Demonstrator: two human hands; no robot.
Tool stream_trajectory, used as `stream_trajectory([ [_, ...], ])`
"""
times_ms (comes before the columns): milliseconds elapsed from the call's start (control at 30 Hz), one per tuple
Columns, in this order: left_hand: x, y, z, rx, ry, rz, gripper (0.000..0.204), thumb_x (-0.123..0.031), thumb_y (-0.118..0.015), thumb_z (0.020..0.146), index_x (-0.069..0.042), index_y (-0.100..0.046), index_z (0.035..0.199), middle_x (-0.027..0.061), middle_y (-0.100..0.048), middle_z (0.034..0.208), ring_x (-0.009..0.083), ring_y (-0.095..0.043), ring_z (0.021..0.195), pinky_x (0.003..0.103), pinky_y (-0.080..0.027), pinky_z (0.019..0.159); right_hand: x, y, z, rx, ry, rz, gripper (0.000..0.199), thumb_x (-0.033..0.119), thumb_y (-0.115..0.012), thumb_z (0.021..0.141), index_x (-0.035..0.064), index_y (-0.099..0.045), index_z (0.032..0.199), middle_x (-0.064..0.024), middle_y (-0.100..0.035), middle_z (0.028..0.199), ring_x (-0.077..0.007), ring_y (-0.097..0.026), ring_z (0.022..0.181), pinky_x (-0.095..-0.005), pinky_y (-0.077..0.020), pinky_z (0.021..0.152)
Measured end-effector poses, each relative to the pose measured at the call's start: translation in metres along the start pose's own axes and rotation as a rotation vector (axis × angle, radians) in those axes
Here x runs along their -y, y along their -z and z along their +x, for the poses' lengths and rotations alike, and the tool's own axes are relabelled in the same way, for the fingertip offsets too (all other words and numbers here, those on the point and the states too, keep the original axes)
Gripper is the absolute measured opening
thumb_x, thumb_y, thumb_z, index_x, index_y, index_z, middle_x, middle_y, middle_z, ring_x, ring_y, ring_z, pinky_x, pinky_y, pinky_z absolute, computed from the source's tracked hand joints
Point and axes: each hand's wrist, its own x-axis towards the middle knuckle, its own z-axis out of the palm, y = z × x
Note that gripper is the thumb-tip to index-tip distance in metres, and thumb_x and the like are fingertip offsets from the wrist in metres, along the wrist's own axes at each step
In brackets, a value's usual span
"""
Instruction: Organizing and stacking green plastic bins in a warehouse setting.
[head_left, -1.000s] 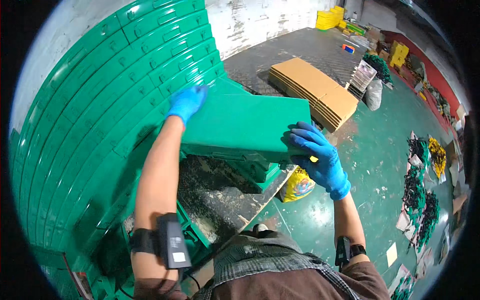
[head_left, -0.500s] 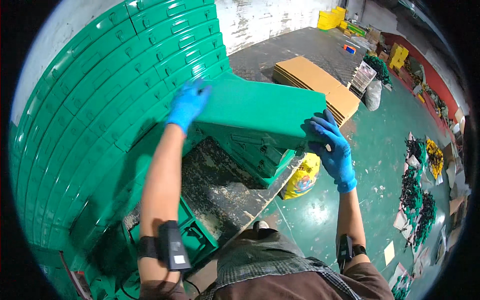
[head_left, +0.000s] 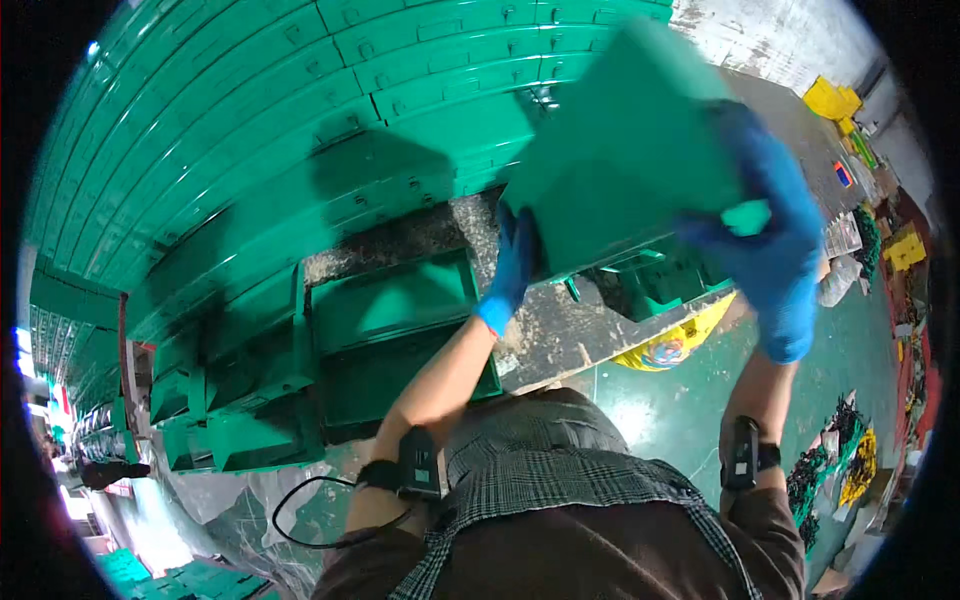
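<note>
A green plastic case (head_left: 620, 160) is held up between my two blue-gloved hands, tilted and slightly blurred. My left hand (head_left: 514, 262) grips its lower left corner, fingers bent against the side. Around the right edge wraps my right hand (head_left: 775, 225), its thumb toward the broad flat face. Beneath the case, another green case (head_left: 670, 285) sits on the worn dark table (head_left: 545, 335), mostly hidden. Behind it rises a wall of stacked green cases (head_left: 440, 60) with latches.
Open green trays (head_left: 400, 310) lie left of me on the table, with more green bins (head_left: 250, 430) beside them. A yellow bag (head_left: 675, 340) lies by the table's edge. Heaps of dark and yellow pieces (head_left: 855, 465) cover part of the floor at right.
My view has swung left toward the stack. The case has been lifted and tipped up from nearly level; my left hand has shifted from its top to its lower left corner.
</note>
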Motion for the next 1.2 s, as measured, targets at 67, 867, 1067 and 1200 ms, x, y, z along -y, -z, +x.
stream_trajectory([
  [67,-0.008,0.035,-0.023,-0.019,0.074,-0.113,0.062,-0.037,-0.051,0.089,-0.002,-0.03,0.136,0.0167,-0.041,0.134,0.0284,-0.042,0.122,0.036,-0.033,0.1,0.046,-0.047,0.02,0.127,0.234,0.208,0.04,0.012,-0.068,0.067,0.0065,-0.058,0.105,-0.0066,-0.061,0.103,-0.0229,-0.06,0.094,-0.0336,-0.0477,0.077],
  [867,-0.061,0.233,-0.155,-0.507,0.126,0.139,0.045,-0.02,-0.057,0.087,-0.001,-0.045,0.126,0.0076,-0.055,0.114,0.0147,-0.052,0.1,0.029,-0.043,0.085,-0.079,-0.347,-0.138,0.961,-0.807,0.451,0.078,0.043,-0.073,0.069,-0.0067,-0.046,0.122,-0.0254,-0.048,0.124,-0.0349,-0.05,0.112,-0.0373,-0.0396,0.095],
  [1067,-0.076,0.21,-0.132,-0.546,0.218,0.315,0.033,-0.017,-0.057,0.087,-0.002,-0.052,0.116,0.007,-0.057,0.108,0.0152,-0.054,0.09,0.028,-0.046,0.08,-0.109,-0.354,-0.105,0.755,-0.833,0.21,0.074,0.033,-0.08,0.06,-0.0045,-0.051,0.116,-0.0208,-0.057,0.112,-0.0275,-0.057,0.102,-0.0351,-0.046,0.086],
  [1200,-0.073,0.296,-0.161,-0.417,0.133,0.156,0.031,-0.011,-0.058,0.085,-0.003,-0.053,0.114,0.009,-0.06,0.104,0.0168,-0.056,0.089,0.029,-0.048,0.079,-0.13,-0.338,-0.091,0.846,-0.742,0.62,0.04,0.018,-0.067,0.078,-0.0033,-0.055,0.111,-0.0096,-0.063,0.098,-0.015,-0.058,0.09,-0.0292,-0.0478,0.079],
])
